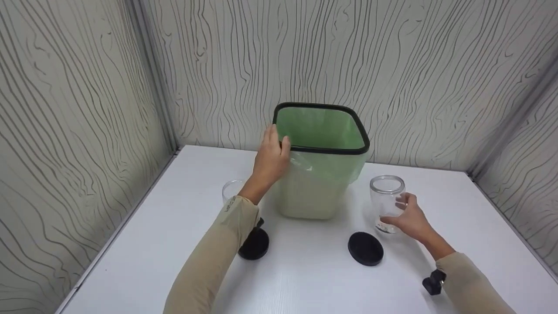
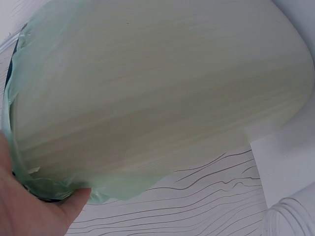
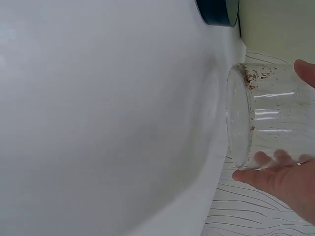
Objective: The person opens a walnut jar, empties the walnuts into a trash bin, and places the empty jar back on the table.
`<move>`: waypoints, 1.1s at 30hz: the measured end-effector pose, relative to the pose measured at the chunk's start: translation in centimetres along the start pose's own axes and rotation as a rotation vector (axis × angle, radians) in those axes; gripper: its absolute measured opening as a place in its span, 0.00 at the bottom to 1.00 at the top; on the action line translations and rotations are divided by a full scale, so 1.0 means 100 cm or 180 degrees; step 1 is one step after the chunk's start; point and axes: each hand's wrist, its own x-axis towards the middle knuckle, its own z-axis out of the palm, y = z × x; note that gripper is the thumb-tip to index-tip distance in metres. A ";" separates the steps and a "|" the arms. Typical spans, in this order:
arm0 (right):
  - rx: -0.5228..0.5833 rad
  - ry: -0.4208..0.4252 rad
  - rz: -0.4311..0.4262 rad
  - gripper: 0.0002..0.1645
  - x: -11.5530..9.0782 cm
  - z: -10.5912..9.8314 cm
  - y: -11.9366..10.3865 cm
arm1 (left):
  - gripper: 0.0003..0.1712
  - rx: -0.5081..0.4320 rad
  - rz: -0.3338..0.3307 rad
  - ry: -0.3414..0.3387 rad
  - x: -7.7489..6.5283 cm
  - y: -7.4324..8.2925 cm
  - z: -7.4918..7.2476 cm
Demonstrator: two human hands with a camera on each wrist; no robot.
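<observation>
A pale trash bin (image 1: pixel 311 200) lined with a green bag (image 1: pixel 322 168) stands upright, its black rim (image 1: pixel 331 150) facing up. My left hand (image 1: pixel 271 159) holds the rim at its near left corner; in the left wrist view a digit (image 2: pixel 76 204) lies over the folded bag edge. My right hand (image 1: pixel 407 218) grips a clear glass jar (image 1: pixel 383 200), thumb on one side and fingers round the other. The jar has an open top, and brown specks (image 3: pixel 253 76) cling near its base in the right wrist view.
Another clear jar (image 1: pixel 231 188) stands left of the bin, partly hidden by my left forearm. One black round lid (image 1: pixel 254 245) lies by that forearm, a second black lid (image 1: pixel 365 248) in front of the held jar. Patterned walls (image 1: pixel 244 65) border the white table (image 1: pixel 296 274).
</observation>
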 end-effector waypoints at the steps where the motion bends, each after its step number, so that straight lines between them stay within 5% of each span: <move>1: 0.0017 -0.0025 0.0008 0.66 0.001 0.000 0.001 | 0.35 -0.0003 -0.0001 0.0001 0.000 0.000 0.000; 33: -0.0018 -0.0233 0.0247 0.67 0.014 0.000 0.019 | 0.36 -0.0017 0.0029 -0.0022 0.000 -0.002 0.000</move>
